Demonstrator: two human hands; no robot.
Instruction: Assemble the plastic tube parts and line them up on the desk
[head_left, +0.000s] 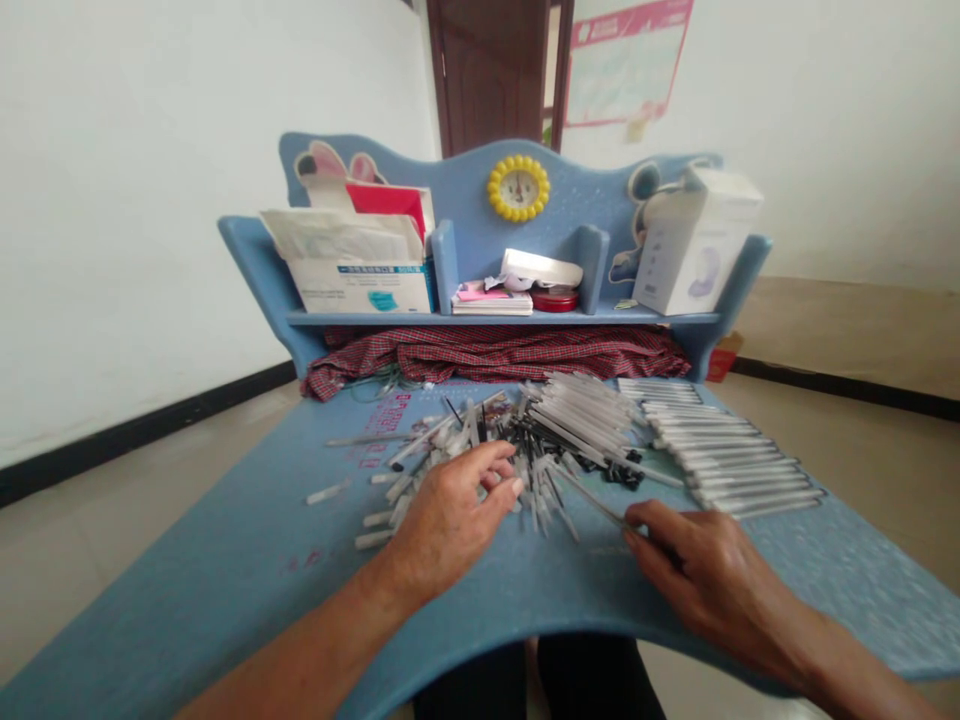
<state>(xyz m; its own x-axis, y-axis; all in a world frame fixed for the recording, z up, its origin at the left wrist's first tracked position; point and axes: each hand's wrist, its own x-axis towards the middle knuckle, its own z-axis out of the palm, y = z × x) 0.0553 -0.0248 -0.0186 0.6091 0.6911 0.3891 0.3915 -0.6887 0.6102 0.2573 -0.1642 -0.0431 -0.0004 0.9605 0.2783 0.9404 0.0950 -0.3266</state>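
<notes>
Right hand (712, 565) pinches a slim tube (592, 494)!
That's just right of the pile (559, 430) on the bench (517, 590); left hand (454, 510) over the pile, fingers parted

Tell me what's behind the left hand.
Behind the left hand, scattered pale tubes and black sticks show; whatever the hand itself covers cannot be seen.

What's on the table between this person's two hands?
In the head view, slim loose pieces lie beside the left hand; then comes bare blue tabletop. A thin pale rod, held in the right hand, slants towards those pieces.
</notes>
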